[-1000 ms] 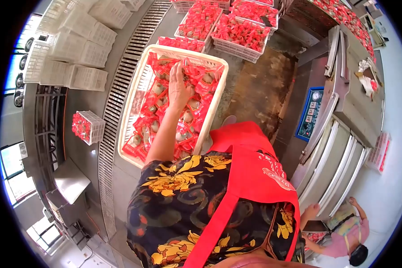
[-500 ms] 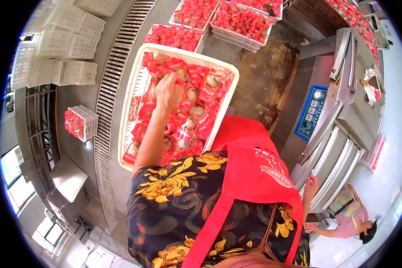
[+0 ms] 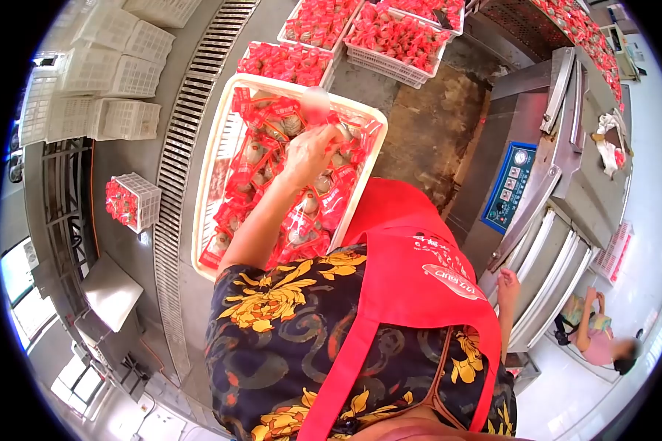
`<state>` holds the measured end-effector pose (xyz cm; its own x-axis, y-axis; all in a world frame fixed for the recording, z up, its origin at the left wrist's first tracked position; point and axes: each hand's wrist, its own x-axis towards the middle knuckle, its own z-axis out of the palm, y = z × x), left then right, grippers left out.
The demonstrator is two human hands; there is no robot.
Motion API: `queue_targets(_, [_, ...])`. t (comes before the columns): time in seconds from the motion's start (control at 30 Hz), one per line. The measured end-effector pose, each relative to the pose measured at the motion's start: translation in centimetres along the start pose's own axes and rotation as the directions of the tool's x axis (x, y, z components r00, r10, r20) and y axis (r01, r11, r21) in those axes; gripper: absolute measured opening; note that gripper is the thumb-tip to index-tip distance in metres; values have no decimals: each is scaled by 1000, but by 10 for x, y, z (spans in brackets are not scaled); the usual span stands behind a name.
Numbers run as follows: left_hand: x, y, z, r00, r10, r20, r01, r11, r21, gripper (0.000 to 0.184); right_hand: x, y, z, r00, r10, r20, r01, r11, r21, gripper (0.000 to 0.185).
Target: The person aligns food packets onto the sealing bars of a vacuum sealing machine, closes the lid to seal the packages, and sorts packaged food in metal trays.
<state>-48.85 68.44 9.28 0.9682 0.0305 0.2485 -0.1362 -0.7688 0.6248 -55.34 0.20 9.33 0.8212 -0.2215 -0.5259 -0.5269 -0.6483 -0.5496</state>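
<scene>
My left hand point(image 3: 310, 156) reaches into a cream plastic crate point(image 3: 207, 165) full of red-and-clear plastic packets point(image 3: 307, 234) with pale, roundish contents. Its fingers are curled down onto a packet near the crate's right side; the fingertips are partly hidden. A blurred round patch covers the packets just beyond the hand. Off to the right, my right hand point(image 3: 507, 285) is raised beside a metal machine's white-edged slats, with its fingers loosely apart and nothing visible in them.
Crates of red packets point(image 3: 397, 42) stand beyond mine. The steel machine with a blue control panel point(image 3: 509, 187) is at right. A floor drain grate point(image 3: 184, 147) runs along the left, near stacked white crates point(image 3: 125, 117). Another person point(image 3: 599, 345) is at lower right.
My left hand has moved right across the crate, from its upper-left part. My right hand has shifted slightly upward. The other person has changed posture, with the arms drawn in.
</scene>
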Motion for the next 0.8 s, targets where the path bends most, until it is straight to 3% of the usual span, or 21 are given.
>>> queue_targets(0.03, [1, 6, 5, 978, -172, 114, 180, 982, -57, 34, 1, -1, 0, 1000, 0, 2, 0, 1000, 0, 21])
queue_targets(0.13, [17, 28, 17, 968, -135, 214, 139, 990, -4, 41, 4, -26, 12, 999, -34, 42, 34, 999, -1, 20])
queue_targets(0.17, [16, 15, 36, 989, -9, 148, 0, 998, 63, 47, 9, -31, 16, 993, -102, 66, 102, 995, 3, 20])
queue_targets(0.27, [16, 9, 34, 992, 6, 128, -14, 998, 58, 36, 23, -68, 29, 973, -194, 122, 192, 981, 29, 18])
queue_targets(0.3, [12, 9, 31, 993, -10, 115, 3, 998, 61, 36, 16, -106, 34, 974, -190, 126, 188, 982, 27, 17])
queue_targets(0.37, [1, 21, 15, 971, -230, -66, 222, 969, -106, 29, 4, -178, 46, 973, -201, 118, 204, 979, -19, 16])
queue_targets(0.43, [-6, 43, -10, 933, -329, -147, 298, 933, -200, 31, 11, -225, 71, 846, -525, 93, 523, 851, 40, 19])
queue_targets(0.53, [-27, 59, -31, 902, -393, -179, 349, 908, -231, 28, -19, -335, 113, 633, -739, 230, 737, 666, 110, 36])
queue_targets(0.57, [-33, 65, -36, 898, -403, -179, 366, 908, -205, 27, -26, -362, 128, 505, -812, 291, 818, 558, 137, 42])
queue_targets(0.67, [-61, 71, -46, 869, -425, -253, 393, 904, -167, 25, -43, -424, 173, 209, -865, 455, 931, 318, 177, 42])
queue_targets(0.73, [-87, 72, -56, 773, -592, -227, 556, 805, -205, 22, -40, -446, 206, 70, -866, 495, 939, 224, 260, 39])
queue_targets(0.8, [-118, 82, -65, 697, -667, -262, 599, 743, -298, 20, -37, -462, 239, 28, -851, 524, 926, 219, 307, 37])
